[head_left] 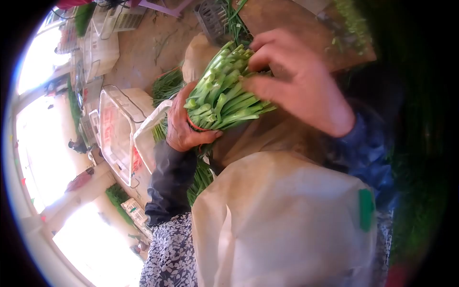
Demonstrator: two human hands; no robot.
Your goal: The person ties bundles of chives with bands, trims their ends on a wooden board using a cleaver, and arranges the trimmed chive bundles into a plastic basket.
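Note:
A thick bundle of green stalks (224, 91) lies across the middle of the view, its cut ends up and to the left. My left hand (180, 125) is wrapped round its left side, the thumb across the underside near a red-orange band (195, 125). My right hand (287, 71), slightly blurred, is at the upper right of the bundle with its fingers curled and apart from the thumb. The fingertips are close to the stalks; whether they touch is unclear. A pale apron (287, 210) covers my lap.
White plastic baskets (117, 136) stand at the left, with more green stalks (167, 86) beside them. A grey crate (211, 20) is at the top, near a brown board (287, 16). Dark greenery (420, 191) fills the right edge.

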